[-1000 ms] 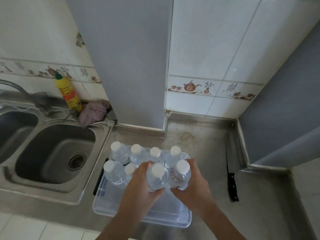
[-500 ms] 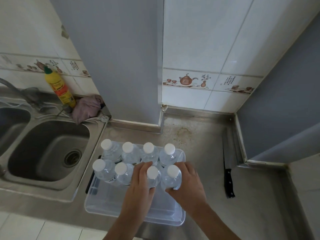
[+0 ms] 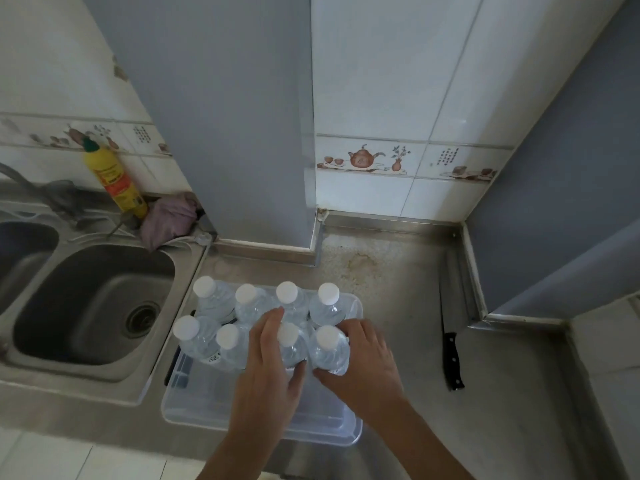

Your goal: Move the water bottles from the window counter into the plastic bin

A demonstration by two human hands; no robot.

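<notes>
Eight bottles (image 3: pixel 214 301) upright in the bin (image 3: pixel 194 407), two rows of four at the far end, white caps up. Left hand (image 3: pixel 266 372) wrapped round the third near-row bottle (image 3: pixel 291 344); right hand (image 3: pixel 363 362) clasping the fourth (image 3: pixel 329 348), the two side by side and touching. Bin on the steel table (image 3: pixel 502 410), just right of the sink (image 3: pixel 90 306). Knife (image 3: pixel 450 341) flat on the table, well right of the bin. Yellow bottle (image 3: pixel 114 181) and cloth (image 3: pixel 169 220) behind the sink.
</notes>
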